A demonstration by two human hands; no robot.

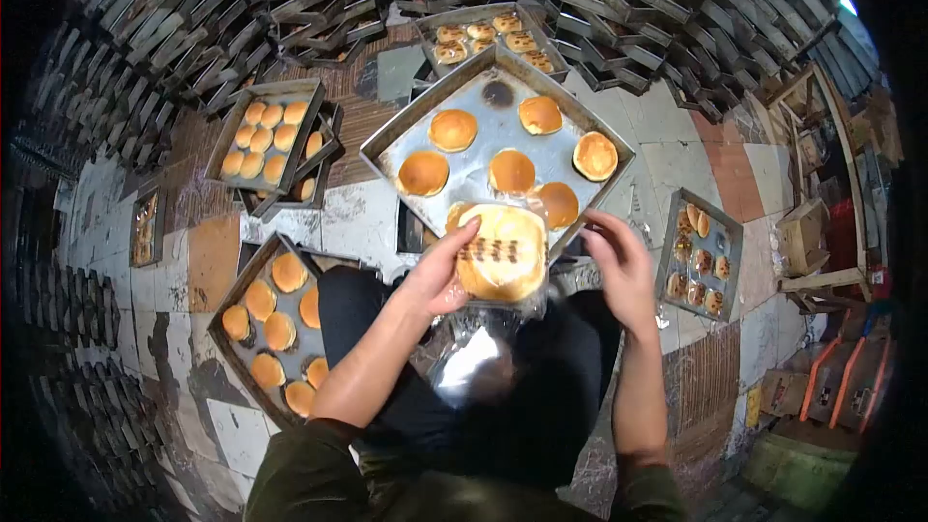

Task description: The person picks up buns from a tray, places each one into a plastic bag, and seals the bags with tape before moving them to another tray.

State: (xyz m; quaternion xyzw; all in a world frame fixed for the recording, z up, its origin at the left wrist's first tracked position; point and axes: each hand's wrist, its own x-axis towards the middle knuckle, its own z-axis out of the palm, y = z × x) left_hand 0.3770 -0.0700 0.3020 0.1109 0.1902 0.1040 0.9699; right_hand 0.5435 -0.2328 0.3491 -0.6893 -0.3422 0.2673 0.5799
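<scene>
My left hand (pixel 437 273) grips a bun in a clear plastic bag (pixel 503 251), thumb on top; a row of dark marks shows on the bun's pale top. My right hand (pixel 622 266) is apart from the bun, just right of it beside the tray's near corner, with fingers loosely bent and nothing visible in them. Ahead of both hands is a metal tray (pixel 387 140) with several golden round buns (pixel 512 172) spread over it. Below the bagged bun, shiny clear plastic (pixel 471 362) lies on my lap between my dark-trousered legs.
Trays of plain buns stand at left (pixel 275 324) and upper left (pixel 261 140). Topped buns fill a tray behind (pixel 498 34) and another at right (pixel 698 256). Stacked metal trays (pixel 619 0) wall the back. A wooden frame (pixel 831 155) stands at right on the tiled floor.
</scene>
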